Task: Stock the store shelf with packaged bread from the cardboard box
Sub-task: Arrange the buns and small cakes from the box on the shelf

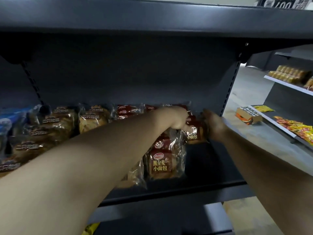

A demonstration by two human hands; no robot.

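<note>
On the dark shelf [211, 167], at the right end of the back row, a red bread packet [194, 135] is held from two sides. The left hand [177, 118] is curled over its top, with the wrapper gripped. The right hand [213, 124] is laid flat against its right side, fingers straight. A second red packet [162, 164] is seen just in front, and brown packets [55, 126] are stacked to the left

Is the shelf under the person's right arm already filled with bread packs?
No, the dark shelf lies bare there, just right of the red bread packs.
</note>
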